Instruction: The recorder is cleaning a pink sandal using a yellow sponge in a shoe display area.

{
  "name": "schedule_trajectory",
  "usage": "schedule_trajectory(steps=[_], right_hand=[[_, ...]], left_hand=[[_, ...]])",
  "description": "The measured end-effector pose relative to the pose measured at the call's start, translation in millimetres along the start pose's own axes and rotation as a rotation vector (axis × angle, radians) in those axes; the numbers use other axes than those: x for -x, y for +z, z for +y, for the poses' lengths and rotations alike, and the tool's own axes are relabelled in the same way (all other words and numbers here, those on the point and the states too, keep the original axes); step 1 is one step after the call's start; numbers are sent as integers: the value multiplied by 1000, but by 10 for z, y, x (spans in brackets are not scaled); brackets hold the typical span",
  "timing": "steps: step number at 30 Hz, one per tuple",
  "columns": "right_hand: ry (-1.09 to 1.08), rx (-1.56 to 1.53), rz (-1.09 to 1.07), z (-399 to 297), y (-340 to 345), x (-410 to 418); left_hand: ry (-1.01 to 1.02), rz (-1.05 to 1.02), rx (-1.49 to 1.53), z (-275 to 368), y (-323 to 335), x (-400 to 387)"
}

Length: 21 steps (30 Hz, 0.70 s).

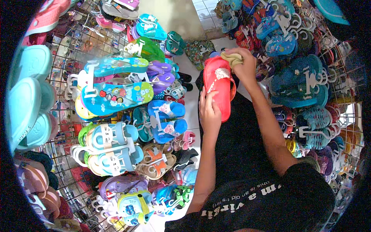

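Observation:
A red slide sandal (216, 84) with a white cartoon figure on its strap is held before my body, its toe end pointing away from me. My left hand (210, 110) grips the sandal along its side and sole, near the lower end. In my right hand (245, 65) is a bunched yellowish cloth (232, 59), pressed at the upper right edge of the sandal by the strap. Part of a small bluish-purple thing (214, 54) shows just beyond the sandal's top; what it is I cannot tell.
On the left, a wire grid rack (62, 68) holds flip-flops (116, 95), blue slides (166, 108) and cat-face sandals (108, 134) on white hangers. Another rack at right carries teal sandals (298, 84) and clogs. Several aqua slides (24, 104) hang at far left. Pale floor tiles (188, 66) show between the racks.

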State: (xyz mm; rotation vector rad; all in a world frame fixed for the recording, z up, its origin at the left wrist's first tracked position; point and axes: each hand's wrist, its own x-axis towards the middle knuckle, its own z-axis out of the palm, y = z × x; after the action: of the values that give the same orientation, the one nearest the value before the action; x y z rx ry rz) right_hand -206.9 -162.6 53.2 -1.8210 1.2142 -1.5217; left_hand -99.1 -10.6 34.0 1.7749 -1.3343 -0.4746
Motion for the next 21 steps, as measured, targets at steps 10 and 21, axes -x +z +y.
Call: schedule_trajectory(steps=[10,21], right_hand=[[-51,308,-94,625,-173,259],[852,-1302,425,762,-545,-90]], left_hand=[[72,51,25,-102,42,-8],[-56,298,349,-165,146,87]])
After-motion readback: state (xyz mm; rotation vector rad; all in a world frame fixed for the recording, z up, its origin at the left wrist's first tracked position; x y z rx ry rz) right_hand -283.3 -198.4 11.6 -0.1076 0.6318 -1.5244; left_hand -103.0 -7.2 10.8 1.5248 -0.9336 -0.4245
